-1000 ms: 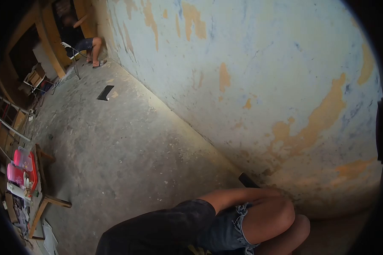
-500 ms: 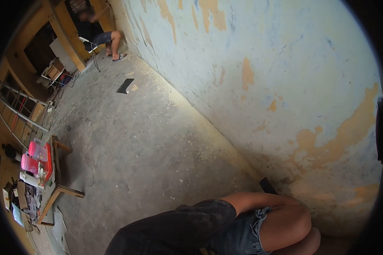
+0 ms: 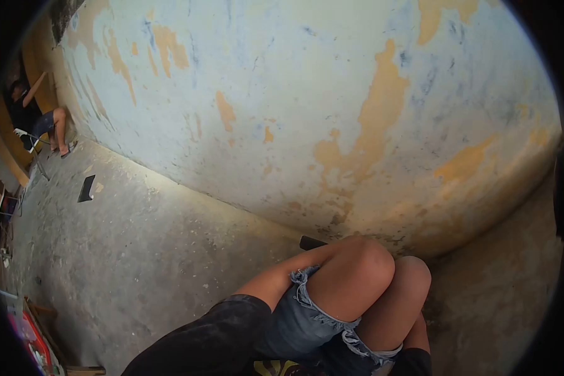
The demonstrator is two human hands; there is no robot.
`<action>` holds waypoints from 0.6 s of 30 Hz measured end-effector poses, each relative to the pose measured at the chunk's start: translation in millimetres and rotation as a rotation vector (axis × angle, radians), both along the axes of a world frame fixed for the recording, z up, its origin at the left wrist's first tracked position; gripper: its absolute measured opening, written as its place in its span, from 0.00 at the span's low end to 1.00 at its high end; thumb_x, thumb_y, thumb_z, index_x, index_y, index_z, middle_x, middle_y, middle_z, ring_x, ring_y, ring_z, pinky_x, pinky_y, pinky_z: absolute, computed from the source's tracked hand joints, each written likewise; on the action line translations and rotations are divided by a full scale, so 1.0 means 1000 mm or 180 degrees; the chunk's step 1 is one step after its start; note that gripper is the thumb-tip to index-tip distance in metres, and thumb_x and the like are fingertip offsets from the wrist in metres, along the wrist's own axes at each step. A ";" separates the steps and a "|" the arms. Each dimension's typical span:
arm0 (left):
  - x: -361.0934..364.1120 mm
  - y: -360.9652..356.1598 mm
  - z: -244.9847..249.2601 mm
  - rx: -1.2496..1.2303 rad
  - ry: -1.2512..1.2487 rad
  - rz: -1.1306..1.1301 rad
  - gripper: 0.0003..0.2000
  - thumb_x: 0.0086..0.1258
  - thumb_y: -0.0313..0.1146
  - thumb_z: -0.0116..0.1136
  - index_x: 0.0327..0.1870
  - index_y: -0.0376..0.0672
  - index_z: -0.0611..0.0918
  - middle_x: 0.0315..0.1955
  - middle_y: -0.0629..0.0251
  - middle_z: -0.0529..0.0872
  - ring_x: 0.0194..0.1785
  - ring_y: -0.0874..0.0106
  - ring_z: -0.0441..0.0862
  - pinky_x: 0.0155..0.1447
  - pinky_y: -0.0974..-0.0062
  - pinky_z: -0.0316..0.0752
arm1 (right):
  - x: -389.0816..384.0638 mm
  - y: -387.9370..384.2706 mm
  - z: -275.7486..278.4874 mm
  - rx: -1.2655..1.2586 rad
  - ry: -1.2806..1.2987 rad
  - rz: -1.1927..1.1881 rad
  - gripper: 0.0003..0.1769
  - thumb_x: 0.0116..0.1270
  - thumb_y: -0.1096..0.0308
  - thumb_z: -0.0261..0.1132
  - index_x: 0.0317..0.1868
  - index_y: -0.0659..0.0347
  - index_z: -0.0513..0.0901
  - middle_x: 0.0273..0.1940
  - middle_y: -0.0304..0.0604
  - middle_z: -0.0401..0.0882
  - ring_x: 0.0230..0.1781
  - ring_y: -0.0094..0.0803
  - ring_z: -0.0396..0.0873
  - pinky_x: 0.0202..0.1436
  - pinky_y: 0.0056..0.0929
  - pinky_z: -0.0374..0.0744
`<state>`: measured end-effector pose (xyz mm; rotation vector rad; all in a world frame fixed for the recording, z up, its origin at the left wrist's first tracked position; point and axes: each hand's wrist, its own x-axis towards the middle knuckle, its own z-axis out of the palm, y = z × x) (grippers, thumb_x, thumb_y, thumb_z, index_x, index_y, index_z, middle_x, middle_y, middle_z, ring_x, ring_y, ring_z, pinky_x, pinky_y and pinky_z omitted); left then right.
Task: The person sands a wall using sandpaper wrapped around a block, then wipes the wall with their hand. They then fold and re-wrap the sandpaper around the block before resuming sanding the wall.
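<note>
Both my hands are hidden behind my bent legs. From a black sleeve, my left forearm [image 3: 276, 279] runs forward along the outside of my left knee [image 3: 365, 266], and its hand disappears past the knee. Only a short stretch of my right forearm [image 3: 418, 335] shows beside my other leg. A dark, flat-edged thing [image 3: 312, 242] pokes out just beyond my left arm, close to the foot of the wall; whether a hand touches it cannot be seen. Frayed denim shorts [image 3: 297, 319] cover my thighs.
A pale wall [image 3: 282, 81] with peeling, ochre patches rises ahead. On the concrete floor [image 3: 150, 257] lies a black rectangular piece [image 3: 86, 188]. Another person [image 3: 34, 116] sits on a chair at the far left, one arm raised. A red tray [image 3: 37, 341] is at lower left.
My view has swung to the right, so the wall fills more of it and the table is mostly out of frame. Both knees and part of my right forearm now show.
</note>
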<state>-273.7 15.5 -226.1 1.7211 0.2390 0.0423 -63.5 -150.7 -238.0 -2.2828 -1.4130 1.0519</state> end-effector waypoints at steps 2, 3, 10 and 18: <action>0.022 -0.002 0.008 0.0024 -0.0058 -0.0244 0.20 0.75 0.45 0.55 0.56 0.38 0.82 0.54 0.55 0.85 0.58 0.68 0.80 0.61 0.65 0.73 | 0.005 -0.001 0.003 0.0026 0.0002 -0.0055 0.26 0.63 0.52 0.73 0.55 0.60 0.84 0.35 0.44 0.87 0.32 0.28 0.85 0.38 0.30 0.82; 0.034 -0.004 0.012 0.0053 -0.0084 -0.0378 0.20 0.75 0.45 0.55 0.56 0.38 0.82 0.54 0.55 0.85 0.58 0.68 0.80 0.61 0.65 0.73 | 0.007 -0.002 0.004 0.0057 0.0003 -0.0084 0.26 0.63 0.52 0.73 0.55 0.60 0.84 0.35 0.44 0.87 0.32 0.28 0.85 0.38 0.30 0.82; 0.120 -0.005 0.045 0.0204 -0.0155 -0.1394 0.20 0.76 0.45 0.55 0.57 0.38 0.82 0.55 0.55 0.85 0.60 0.68 0.79 0.62 0.65 0.73 | 0.033 0.010 0.008 0.0176 0.0011 -0.0189 0.26 0.63 0.51 0.73 0.55 0.60 0.84 0.35 0.44 0.87 0.33 0.28 0.85 0.39 0.29 0.82; 0.247 -0.021 0.048 0.0183 0.0362 -0.3015 0.20 0.76 0.45 0.55 0.58 0.38 0.81 0.57 0.55 0.84 0.61 0.68 0.79 0.63 0.65 0.72 | 0.060 0.039 0.024 0.0369 0.0084 -0.0173 0.27 0.63 0.49 0.73 0.54 0.60 0.84 0.35 0.44 0.87 0.33 0.28 0.85 0.40 0.29 0.82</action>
